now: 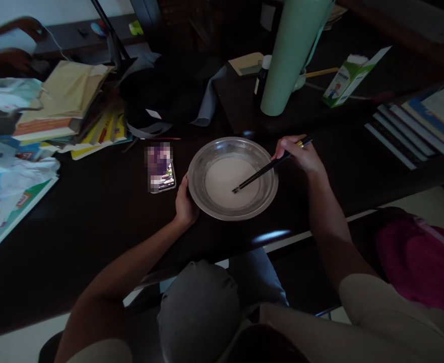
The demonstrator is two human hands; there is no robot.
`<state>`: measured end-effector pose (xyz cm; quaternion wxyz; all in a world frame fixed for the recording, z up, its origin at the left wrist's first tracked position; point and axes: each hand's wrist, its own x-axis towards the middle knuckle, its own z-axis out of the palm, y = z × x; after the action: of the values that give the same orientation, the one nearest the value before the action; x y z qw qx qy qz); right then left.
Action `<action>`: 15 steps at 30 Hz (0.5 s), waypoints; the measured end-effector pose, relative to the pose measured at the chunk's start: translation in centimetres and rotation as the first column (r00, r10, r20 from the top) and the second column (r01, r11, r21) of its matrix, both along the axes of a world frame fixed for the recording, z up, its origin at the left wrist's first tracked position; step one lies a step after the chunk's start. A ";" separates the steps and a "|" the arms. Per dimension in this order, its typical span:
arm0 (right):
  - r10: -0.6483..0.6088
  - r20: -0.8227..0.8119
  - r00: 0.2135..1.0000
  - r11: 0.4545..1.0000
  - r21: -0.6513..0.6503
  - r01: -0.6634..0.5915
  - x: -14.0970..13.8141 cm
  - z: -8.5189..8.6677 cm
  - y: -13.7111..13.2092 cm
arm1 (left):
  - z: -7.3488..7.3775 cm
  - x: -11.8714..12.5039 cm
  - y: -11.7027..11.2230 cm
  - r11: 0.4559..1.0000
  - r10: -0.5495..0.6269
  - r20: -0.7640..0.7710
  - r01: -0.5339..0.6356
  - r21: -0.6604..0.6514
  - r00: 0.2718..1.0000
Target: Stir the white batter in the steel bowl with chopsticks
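Observation:
A round metal bowl (233, 216) sits on the dark table, holding a pale, milky liquid or batter (222, 176). My left hand (186, 205) is wrapped against the bowl's left side, its fingers partly hidden by the rim. Black chopsticks (259, 174) with a gold band slant over the right rim, their tips at the pale surface. Fingers closed, my right hand (299, 154) grips them near the upper end. Just left of the bowl lies a phone (167, 176) with its screen lit and partly blurred.
Behind the bowl stand a tall green flask (292, 55), a small dark bottle (261, 80) and a green-white carton (346, 80). Books and papers (70, 101) pile up at left; more books (414, 126) lie right. A black bag (165, 91) rests at the back.

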<state>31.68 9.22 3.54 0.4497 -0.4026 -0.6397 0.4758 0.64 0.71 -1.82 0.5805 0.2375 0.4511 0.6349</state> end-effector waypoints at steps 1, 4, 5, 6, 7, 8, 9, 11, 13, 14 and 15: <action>0.040 0.023 0.999 0.999 0.008 -0.040 -0.1 0.0 0.0 | 0.0 0.0 0.0 1.000 -0.001 0.000 0.001 0.001 1.000; 0.083 0.071 0.994 0.996 0.034 -0.086 -0.4 0.0 0.0 | 0.0 0.1 0.0 1.000 -0.010 -0.008 0.010 0.011 1.000; 0.056 0.065 0.996 0.997 0.040 -0.059 -0.3 0.0 0.0 | 0.1 0.1 0.0 1.000 -0.012 -0.010 0.012 0.013 1.000; 0.019 0.048 0.999 0.999 0.043 -0.021 -0.3 0.0 0.1 | 0.1 0.1 0.0 1.000 -0.011 -0.010 0.011 0.014 1.000; -0.017 0.024 1.000 0.999 0.042 0.016 -0.2 0.0 0.1 | 0.1 0.1 0.0 1.000 -0.011 -0.009 0.011 0.016 1.000; -0.040 0.000 0.999 0.999 0.036 0.040 -0.1 0.0 0.1 | 0.1 0.1 0.0 1.000 -0.014 -0.008 0.014 0.017 1.000; -0.047 -0.016 0.999 0.998 0.028 0.047 0.0 0.1 0.0 | 0.1 0.1 0.0 1.000 -0.016 -0.009 0.016 0.021 1.000; -0.010 -0.005 1.000 1.000 0.013 0.010 0.0 0.2 -0.1 | 0.1 0.0 -0.1 1.000 -0.019 -0.015 0.019 0.025 1.000; 0.050 0.043 0.998 0.999 0.013 -0.051 -0.1 0.3 -0.2 | 0.1 0.0 -0.1 0.999 -0.023 -0.027 0.024 0.023 0.999; 0.065 0.064 0.996 0.998 0.023 -0.066 -0.2 0.3 -0.2 | 0.1 0.0 -0.1 0.999 -0.024 -0.030 0.024 0.021 0.999; 0.062 0.074 0.995 0.997 0.039 -0.065 -0.3 0.3 -0.2 | 0.0 -0.1 -0.1 1.000 -0.025 -0.028 0.025 0.016 0.999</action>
<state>31.41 9.03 3.87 0.4189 -0.3898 -0.6780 0.4614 0.58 0.65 -1.78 0.5801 0.2567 0.4508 0.6280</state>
